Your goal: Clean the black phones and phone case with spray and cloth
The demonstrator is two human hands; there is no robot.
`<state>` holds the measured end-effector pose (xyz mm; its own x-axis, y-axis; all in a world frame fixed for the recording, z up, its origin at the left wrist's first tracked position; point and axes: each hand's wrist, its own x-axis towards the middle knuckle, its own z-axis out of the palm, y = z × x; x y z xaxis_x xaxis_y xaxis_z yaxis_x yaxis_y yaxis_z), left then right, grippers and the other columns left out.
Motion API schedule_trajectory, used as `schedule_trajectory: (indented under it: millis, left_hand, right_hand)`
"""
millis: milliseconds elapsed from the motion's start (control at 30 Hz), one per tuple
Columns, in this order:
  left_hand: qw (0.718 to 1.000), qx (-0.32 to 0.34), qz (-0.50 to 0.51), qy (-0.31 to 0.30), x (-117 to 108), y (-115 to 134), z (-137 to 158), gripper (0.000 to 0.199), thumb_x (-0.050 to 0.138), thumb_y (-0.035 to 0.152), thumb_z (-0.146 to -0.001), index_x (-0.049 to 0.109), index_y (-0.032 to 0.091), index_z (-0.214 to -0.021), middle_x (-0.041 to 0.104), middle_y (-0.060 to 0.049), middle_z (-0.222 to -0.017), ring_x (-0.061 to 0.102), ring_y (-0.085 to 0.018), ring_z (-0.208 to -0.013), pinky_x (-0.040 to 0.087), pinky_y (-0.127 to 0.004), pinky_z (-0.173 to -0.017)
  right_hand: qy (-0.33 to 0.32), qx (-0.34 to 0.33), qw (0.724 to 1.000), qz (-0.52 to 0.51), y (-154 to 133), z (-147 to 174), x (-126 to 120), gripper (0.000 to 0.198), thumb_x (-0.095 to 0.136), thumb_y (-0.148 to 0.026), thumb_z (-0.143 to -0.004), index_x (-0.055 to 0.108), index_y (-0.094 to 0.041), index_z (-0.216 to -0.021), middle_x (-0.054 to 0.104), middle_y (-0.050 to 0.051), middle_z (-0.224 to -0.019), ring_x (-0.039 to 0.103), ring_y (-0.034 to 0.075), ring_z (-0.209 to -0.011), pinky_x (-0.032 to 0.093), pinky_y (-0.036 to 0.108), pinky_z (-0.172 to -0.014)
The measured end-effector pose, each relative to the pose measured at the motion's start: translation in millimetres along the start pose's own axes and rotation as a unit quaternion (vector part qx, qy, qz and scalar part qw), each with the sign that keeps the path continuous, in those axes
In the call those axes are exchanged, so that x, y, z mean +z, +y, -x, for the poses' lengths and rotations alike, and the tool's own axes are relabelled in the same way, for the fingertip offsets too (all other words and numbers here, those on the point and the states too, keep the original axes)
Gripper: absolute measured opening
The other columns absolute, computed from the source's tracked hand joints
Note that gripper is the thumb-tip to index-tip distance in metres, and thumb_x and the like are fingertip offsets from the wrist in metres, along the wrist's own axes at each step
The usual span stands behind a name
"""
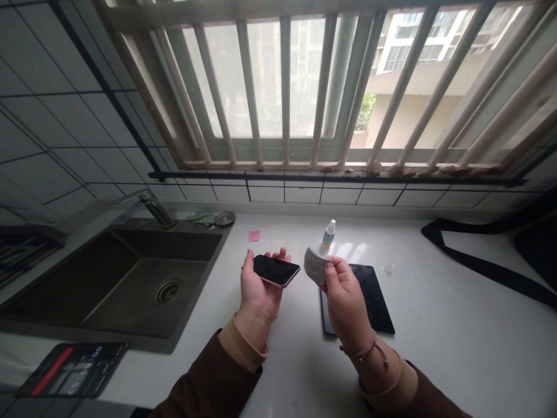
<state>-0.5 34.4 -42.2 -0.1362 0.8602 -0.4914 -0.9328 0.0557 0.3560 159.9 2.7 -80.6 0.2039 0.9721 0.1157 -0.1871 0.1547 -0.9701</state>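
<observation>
My left hand (260, 290) is palm up, with a smartphone (277, 270) resting in it, dark screen upward and thumb along its left end. To the right, my right hand (343, 290) pinches a light grey cloth (317, 267) between thumb and fingers; the cloth is apart from the phone. Under my right hand lies a black tablet (374, 302) on the counter, partly hidden by the hand and wrist. Just beyond the cloth stands a small white bottle (329, 233) with a blue and yellow label.
A pink sticky note (253, 235) lies on the white counter (456, 325). On the left are a sink (130, 290), a faucet (156, 209), a green cloth (202, 217), a round metal strainer (224, 218) and a device showing a timer (72, 370). A black strap (478, 267) lies at right.
</observation>
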Motion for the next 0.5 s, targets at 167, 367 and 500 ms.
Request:
schedule_trajectory:
  millis: [167, 367, 500]
  left_hand:
    - [1.0, 0.025, -0.008, -0.009, -4, -6, -2, 0.032, 0.065, 0.046, -0.101, 0.061, 0.016, -0.093, 0.072, -0.01, -0.093, 0.078, -0.03, -0.099, 0.061, -0.053, -0.097]
    - [0.998, 0.061, -0.016, -0.001, -3, -2, -2, 0.033, 0.066, 0.049, -0.101, 0.06, 0.018, -0.091, 0.072, -0.009, -0.092, 0.078, -0.028, -0.098, 0.062, -0.047, -0.095]
    - [0.996, 0.08, -0.015, 0.025, -1, 2, -5, 0.035, 0.064, 0.051, -0.103, 0.059, 0.019, -0.09, 0.07, -0.008, -0.091, 0.078, -0.026, -0.097, 0.062, -0.044, -0.095]
  right_hand:
    - [-0.05, -0.09, 0.973, 0.208, -12, 21, 9, 0.029, 0.049, -0.047, -0.11, 0.065, -0.024, -0.113, 0.076, 0.005, -0.097, 0.071, 0.021, -0.084, 0.055, 0.031, -0.075]
    - [-0.083, -0.158, 0.948, 0.264, -17, 33, 17, 0.021, 0.046, -0.035, -0.112, 0.063, -0.025, -0.117, 0.073, 0.002, -0.087, 0.068, 0.018, -0.069, 0.05, 0.028, -0.065]
    - [-0.122, -0.201, 0.938, 0.257, -20, 43, 19, 0.017, 0.046, -0.027, -0.112, 0.061, -0.026, -0.119, 0.073, 0.002, -0.091, 0.067, 0.016, -0.067, 0.049, 0.027, -0.063]
